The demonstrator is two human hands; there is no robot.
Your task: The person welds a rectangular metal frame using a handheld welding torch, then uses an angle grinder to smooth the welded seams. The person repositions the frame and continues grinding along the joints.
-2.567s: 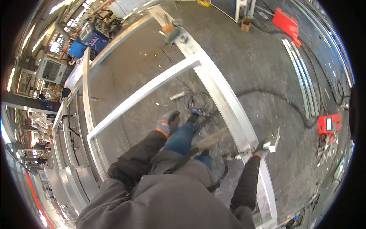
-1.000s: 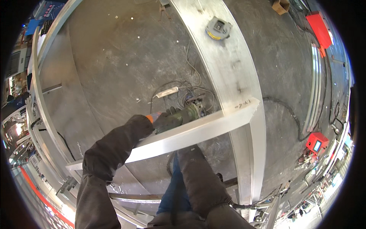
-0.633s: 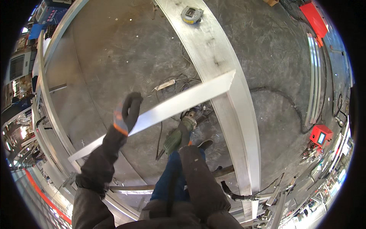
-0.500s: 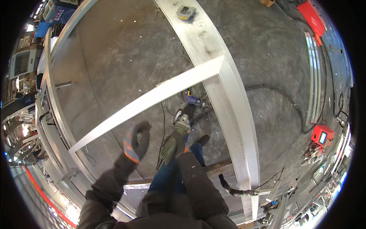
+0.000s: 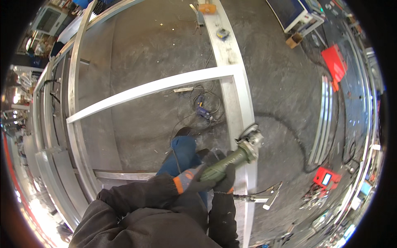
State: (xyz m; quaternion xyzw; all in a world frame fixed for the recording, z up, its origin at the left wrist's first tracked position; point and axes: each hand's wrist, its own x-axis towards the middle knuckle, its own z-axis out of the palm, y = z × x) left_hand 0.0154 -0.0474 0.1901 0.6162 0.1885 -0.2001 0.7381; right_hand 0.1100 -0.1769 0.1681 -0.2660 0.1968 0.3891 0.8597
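Note:
A green angle grinder (image 5: pixel 225 168) with a metal head and disc slants up to the right, its head overlapping the right beam of a silver metal frame (image 5: pixel 240 97). My left hand (image 5: pixel 195 175), in a grey and orange glove, is closed round the rear of the grinder's body. My right hand (image 5: pixel 226 180), in a dark glove, also grips the body, from its right side; some fingers are hidden. Whether the disc touches the beam I cannot tell. A white-looking crossbar (image 5: pixel 153 87) joins the frame's two sides ahead of me.
A blue power tool (image 5: pixel 202 112) with a coiled cord lies on the floor inside the frame. On the right beam sit a tape measure (image 5: pixel 222 34) and an orange block-like thing (image 5: pixel 207 8). Metal strips (image 5: pixel 321 124) and a red box with a screen (image 5: pixel 326 177) lie to the right.
The grinder has swung from between my legs to the right, over the beam. My left hand, empty before, has closed on it beside the right. My view has shifted too.

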